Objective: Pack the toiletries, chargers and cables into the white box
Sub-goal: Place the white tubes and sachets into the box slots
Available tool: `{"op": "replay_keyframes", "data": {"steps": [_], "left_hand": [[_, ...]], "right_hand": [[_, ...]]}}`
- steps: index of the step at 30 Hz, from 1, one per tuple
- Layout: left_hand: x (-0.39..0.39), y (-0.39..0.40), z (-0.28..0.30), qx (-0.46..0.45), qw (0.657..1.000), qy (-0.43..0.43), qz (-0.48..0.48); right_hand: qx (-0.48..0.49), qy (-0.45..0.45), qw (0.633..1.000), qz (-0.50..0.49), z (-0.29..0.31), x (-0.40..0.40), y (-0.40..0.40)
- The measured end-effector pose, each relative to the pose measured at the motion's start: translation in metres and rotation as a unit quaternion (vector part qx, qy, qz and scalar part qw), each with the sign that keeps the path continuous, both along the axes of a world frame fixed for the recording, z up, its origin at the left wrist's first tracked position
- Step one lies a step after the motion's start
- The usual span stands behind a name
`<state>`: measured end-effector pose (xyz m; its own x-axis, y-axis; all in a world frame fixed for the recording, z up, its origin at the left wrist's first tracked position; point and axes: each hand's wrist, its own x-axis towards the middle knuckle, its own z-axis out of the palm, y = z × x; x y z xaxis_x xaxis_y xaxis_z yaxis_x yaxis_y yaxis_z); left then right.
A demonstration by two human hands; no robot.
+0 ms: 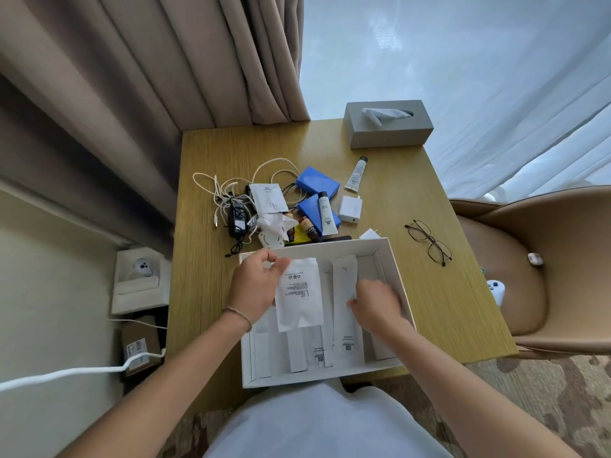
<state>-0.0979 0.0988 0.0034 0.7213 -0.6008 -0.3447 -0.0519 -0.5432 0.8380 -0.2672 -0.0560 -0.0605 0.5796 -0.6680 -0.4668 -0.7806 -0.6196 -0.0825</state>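
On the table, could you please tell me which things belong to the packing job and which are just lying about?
For the job: white box, white sachet in the left hand, white tube under the right hand, cables, black charger, white charger, blue pouches.

Lying about: tissue box, glasses.

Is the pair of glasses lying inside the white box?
No, the glasses lie on the table, right of the white box.

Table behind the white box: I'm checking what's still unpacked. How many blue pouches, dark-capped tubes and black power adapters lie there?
Blue pouches: 2
Dark-capped tubes: 2
Black power adapter: 1
Total: 5
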Motion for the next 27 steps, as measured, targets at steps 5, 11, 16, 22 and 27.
{"op": "replay_keyframes", "data": {"steps": [5, 11, 16, 22, 27], "left_hand": [[-0.012, 0.002, -0.014, 0.06, 0.998, 0.016, -0.023], [-0.022, -0.007, -0.03, 0.116, 0.991, -0.003, -0.071], [-0.035, -0.013, -0.053, 0.152, 0.98, -0.019, -0.129], [-0.043, -0.013, -0.079, 0.166, 0.97, -0.025, -0.175], [-0.05, -0.008, -0.089, 0.2, 0.922, -0.182, -0.277]], "right_hand": [[-0.071, 0.035, 0.994, 0.08, -0.001, 0.003, 0.005], [-0.037, 0.046, 0.976, 0.21, -0.017, -0.006, 0.016], [-0.044, 0.05, 0.973, 0.223, -0.015, -0.009, 0.014], [-0.035, -0.009, 0.987, 0.155, -0.002, -0.016, 0.005], [-0.018, -0.067, 0.988, 0.137, 0.012, -0.017, 0.004]]}}
